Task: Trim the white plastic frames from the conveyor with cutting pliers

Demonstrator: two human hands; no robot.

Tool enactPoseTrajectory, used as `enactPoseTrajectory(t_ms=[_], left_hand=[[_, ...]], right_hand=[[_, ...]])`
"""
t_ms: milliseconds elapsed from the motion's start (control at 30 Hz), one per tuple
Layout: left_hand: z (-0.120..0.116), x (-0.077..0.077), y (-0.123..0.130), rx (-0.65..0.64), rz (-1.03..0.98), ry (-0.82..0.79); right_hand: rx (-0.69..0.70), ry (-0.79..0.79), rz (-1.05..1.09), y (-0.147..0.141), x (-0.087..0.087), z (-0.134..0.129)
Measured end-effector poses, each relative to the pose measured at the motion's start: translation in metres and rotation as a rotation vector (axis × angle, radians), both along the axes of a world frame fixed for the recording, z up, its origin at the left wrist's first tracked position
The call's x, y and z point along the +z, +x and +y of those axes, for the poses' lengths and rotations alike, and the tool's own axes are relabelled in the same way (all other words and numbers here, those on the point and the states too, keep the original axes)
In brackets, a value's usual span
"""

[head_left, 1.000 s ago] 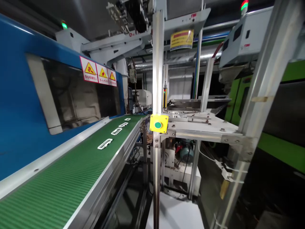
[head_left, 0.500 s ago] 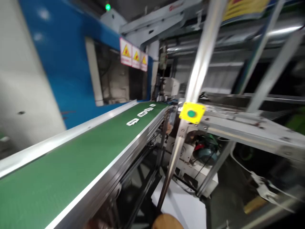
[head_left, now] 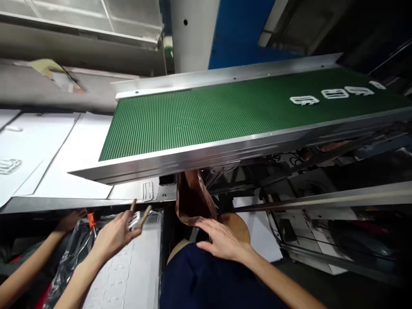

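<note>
My left hand (head_left: 112, 236), with tan covers on two fingertips, holds a small white slotted part (head_left: 134, 220) over a white sheet (head_left: 141, 257) marked with faint rows. My right hand (head_left: 222, 240) has its thumb apart from its fingers, and the fingertips touch the lower rim of a brown plastic bag (head_left: 195, 199). Another white slotted part (head_left: 147, 191) lies at the table edge beyond my left hand. Farther right, several white parts (head_left: 304, 100) rest on the green conveyor belt (head_left: 193, 120).
Another person's hand (head_left: 71, 219) is left of mine, near clear plastic and an orange-handled tool (head_left: 92, 220). White sheets (head_left: 74, 159) cover the table at left. The conveyor's metal edge (head_left: 225, 148) crosses in front. A round stool (head_left: 236, 227) and a metal frame (head_left: 322, 201) stand right.
The view has swung left and down. Both my hands are now in view, along with the brown bag, the sheets and the other person's hand. The yellow plate with the green button has left view.
</note>
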State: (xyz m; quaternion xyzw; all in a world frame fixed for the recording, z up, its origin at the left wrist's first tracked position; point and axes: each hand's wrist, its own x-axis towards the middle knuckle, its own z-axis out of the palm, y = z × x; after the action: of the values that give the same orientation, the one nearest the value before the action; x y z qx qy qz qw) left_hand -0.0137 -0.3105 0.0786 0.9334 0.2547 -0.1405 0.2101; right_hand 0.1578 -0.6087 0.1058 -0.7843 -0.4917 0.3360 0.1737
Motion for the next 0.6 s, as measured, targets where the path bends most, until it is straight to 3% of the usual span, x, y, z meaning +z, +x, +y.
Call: enactPoseTrajectory(t_ms=[100, 200, 300, 400, 500, 600], left_hand=[[-0.055, 0.009, 0.01, -0.218, 0.077, -0.019], [-0.101, 0.028, 0.02, -0.404, 0.07, -0.096], [-0.13, 0.041, 0.024, -0.487, 0.012, -0.144], [-0.145, 0.044, 0.024, -0.509, 0.002, -0.231], [-0.149, 0.043, 0.022, -0.363, -0.089, -0.439], [-0.142, 0.046, 0.022, 0.119, -0.351, -0.77]], right_hand=[[0.192, 0.151, -0.118, 0.009, 0.016, 0.029], [0.434, 0.16, -0.213, 0.015, 0.024, 0.047], [0.597, 0.106, -0.238, 0.009, 0.022, 0.049], [0.647, 0.019, -0.222, -0.002, 0.014, 0.038], [0.563, -0.05, -0.206, -0.005, 0.007, 0.021], [0.335, -0.149, -0.117, 0.008, 0.006, 0.0]])
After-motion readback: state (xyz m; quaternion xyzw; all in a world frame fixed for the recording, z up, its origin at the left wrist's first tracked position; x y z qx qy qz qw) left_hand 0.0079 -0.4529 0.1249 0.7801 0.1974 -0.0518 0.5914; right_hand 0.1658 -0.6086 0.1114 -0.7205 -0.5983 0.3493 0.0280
